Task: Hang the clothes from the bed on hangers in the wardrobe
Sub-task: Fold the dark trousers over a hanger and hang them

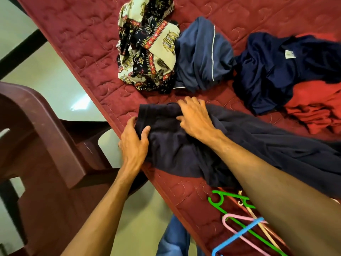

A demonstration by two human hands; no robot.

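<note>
Your left hand [133, 143] grips dark navy garment [184, 150] at its left edge, thumb on top, fingers curled under. Your right hand [195, 119] sits at garment's far edge, fingers bent, bunching cloth. Garment lies spread on red mattress [88, 43]. Beyond garment: patterned cloth [147, 48], blue piped garment [201, 56], navy labelled garment [273, 71], red garment [317, 108]. Nearer than garment: 4 plastic hangers [239, 233]. Left of garment: brown chair [46, 145].
</note>
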